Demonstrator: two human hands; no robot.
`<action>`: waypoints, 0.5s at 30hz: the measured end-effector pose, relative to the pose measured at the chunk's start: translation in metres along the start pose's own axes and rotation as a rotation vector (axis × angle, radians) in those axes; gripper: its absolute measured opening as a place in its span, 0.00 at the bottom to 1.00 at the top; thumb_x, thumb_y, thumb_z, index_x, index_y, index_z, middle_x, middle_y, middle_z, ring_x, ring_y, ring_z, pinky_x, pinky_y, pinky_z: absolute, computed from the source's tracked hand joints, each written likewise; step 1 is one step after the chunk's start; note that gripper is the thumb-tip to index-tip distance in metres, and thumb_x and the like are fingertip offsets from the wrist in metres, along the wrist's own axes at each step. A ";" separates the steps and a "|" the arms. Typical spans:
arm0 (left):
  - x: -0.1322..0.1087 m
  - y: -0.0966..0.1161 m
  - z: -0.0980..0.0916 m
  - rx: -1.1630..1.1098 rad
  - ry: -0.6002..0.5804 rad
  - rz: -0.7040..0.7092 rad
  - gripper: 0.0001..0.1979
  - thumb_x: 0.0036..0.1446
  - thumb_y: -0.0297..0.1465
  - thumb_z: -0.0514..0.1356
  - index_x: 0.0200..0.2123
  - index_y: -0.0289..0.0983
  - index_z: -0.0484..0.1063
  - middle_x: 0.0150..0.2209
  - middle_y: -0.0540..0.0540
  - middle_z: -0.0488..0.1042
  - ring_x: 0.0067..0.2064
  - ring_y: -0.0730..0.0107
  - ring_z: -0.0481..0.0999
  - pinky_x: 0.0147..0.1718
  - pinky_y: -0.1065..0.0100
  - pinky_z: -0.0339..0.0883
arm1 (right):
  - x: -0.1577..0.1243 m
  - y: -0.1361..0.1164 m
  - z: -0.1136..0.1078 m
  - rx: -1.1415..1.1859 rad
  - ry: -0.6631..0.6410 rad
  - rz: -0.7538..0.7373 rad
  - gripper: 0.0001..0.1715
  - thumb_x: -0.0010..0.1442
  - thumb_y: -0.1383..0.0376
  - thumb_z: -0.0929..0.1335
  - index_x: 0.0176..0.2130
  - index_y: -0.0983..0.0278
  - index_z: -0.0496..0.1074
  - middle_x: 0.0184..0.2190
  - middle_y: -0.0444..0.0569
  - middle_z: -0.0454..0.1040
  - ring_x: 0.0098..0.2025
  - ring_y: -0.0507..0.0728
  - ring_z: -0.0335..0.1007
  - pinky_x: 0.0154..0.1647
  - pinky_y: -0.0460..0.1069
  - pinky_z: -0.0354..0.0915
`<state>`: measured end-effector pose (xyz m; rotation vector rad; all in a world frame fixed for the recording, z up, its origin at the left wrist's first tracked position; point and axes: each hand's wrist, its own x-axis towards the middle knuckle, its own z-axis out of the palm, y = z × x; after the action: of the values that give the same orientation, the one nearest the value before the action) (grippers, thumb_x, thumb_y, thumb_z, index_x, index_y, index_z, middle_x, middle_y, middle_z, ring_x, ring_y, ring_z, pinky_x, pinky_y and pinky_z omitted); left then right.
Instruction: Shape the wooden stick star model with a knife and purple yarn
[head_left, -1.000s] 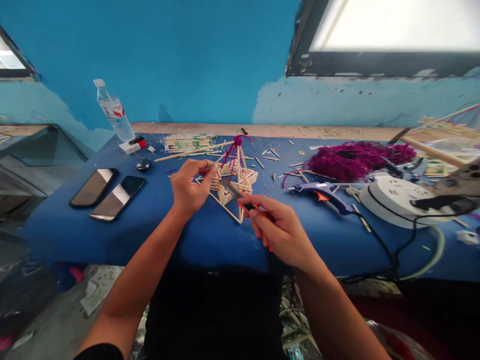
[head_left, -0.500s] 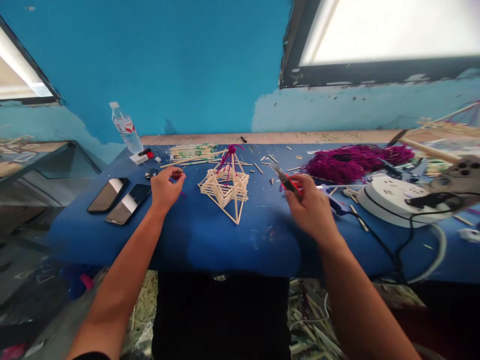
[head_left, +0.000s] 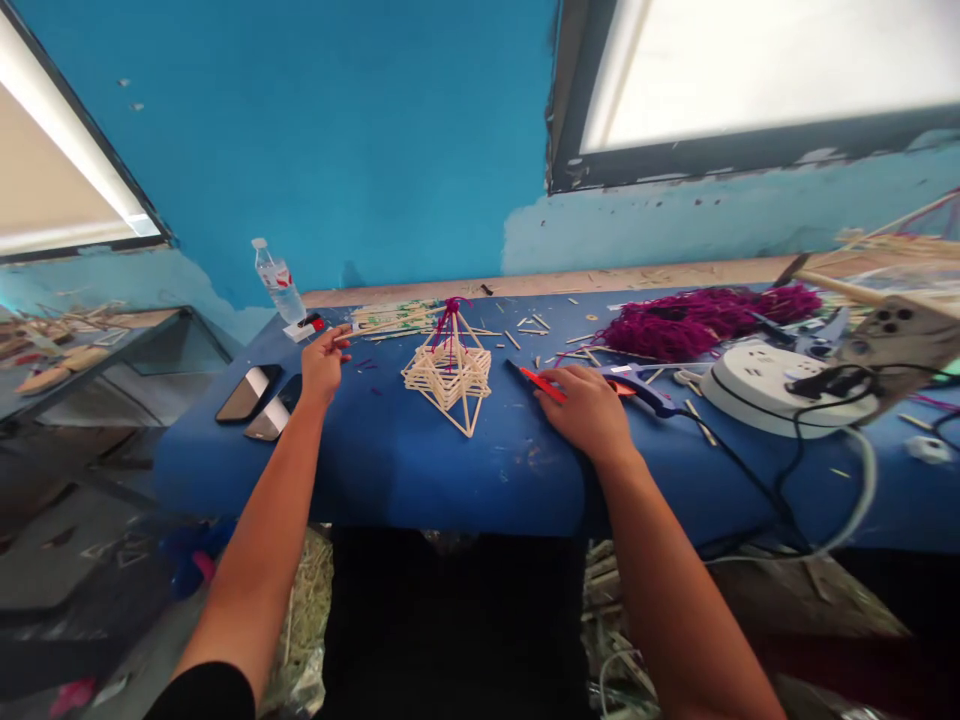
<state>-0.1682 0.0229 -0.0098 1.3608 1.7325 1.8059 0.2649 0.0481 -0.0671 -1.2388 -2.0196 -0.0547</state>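
My left hand (head_left: pixel 322 365) reaches to the back left of the blue table, fingers pinched on the end of a thin wooden stick (head_left: pixel 346 333). My right hand (head_left: pixel 585 405) rests low on the tabletop, its fingers over a utility knife (head_left: pixel 541 385) with an orange handle; the knife lies flat, its tip pointing left. Between my hands stands a small openwork frame (head_left: pixel 450 380) of stacked thin sticks, with purple yarn (head_left: pixel 452 308) tied at its peak. A glue gun (head_left: pixel 645 388) lies just right of my right hand, partly hidden by it.
Two phones (head_left: pixel 247 393) lie at the left, with a water bottle (head_left: pixel 279 283) behind. Patterned sticks (head_left: pixel 397 318) are bundled at the back. Purple yarn (head_left: pixel 675 325) is heaped at the right, near a white power strip (head_left: pixel 780 390) with cables. Stick offcuts (head_left: pixel 532 322) are scattered about.
My left hand has moved forward to the end of the stick. My right hand has lowered the knife from a raised tilt to flat on the table. The view has shifted slightly.
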 end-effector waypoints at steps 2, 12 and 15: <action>0.006 0.019 -0.009 -0.070 -0.073 -0.011 0.21 0.52 0.28 0.61 0.50 0.36 0.80 0.48 0.40 0.85 0.44 0.64 0.84 0.38 0.69 0.76 | 0.001 0.000 0.000 0.005 -0.007 -0.007 0.15 0.64 0.59 0.70 0.47 0.62 0.82 0.44 0.58 0.82 0.49 0.69 0.77 0.55 0.64 0.72; 0.009 0.116 -0.010 0.380 -0.642 0.161 0.16 0.59 0.41 0.68 0.42 0.35 0.83 0.34 0.44 0.84 0.28 0.73 0.74 0.29 0.71 0.64 | 0.000 0.002 -0.007 0.153 -0.023 0.085 0.19 0.66 0.52 0.70 0.46 0.62 0.83 0.44 0.55 0.82 0.37 0.61 0.76 0.46 0.57 0.71; 0.003 0.127 -0.003 0.497 -0.708 0.216 0.15 0.61 0.42 0.66 0.34 0.35 0.83 0.24 0.50 0.76 0.23 0.76 0.64 0.26 0.71 0.54 | 0.001 0.002 -0.009 0.188 -0.036 0.099 0.18 0.66 0.53 0.70 0.45 0.62 0.83 0.43 0.55 0.82 0.35 0.59 0.75 0.44 0.56 0.70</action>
<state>-0.1232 -0.0057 0.1051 2.1133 1.6992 0.7858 0.2715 0.0461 -0.0606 -1.2250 -1.9418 0.2019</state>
